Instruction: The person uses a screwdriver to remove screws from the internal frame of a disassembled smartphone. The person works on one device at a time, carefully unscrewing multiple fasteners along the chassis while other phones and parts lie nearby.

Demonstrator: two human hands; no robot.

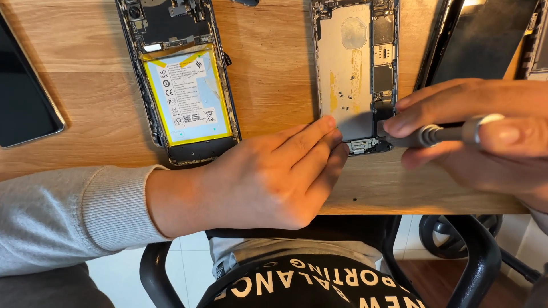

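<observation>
the right hand (485,137) pinches a grey screwdriver (439,134) lying parallel to the desk's (274,74) front edge, tip leftward at the opened phone's (355,74) bottom; the left hand (274,177) presses flat beside it.

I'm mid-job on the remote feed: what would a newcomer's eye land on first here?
Most likely the two hands meeting at the bottom end of the opened phone shell at centre right: the left hand steadies its lower corner while the right hand holds a grey screwdriver to it. Next, the yellow-edged battery in the other opened phone, upper left on the wooden table.
</observation>
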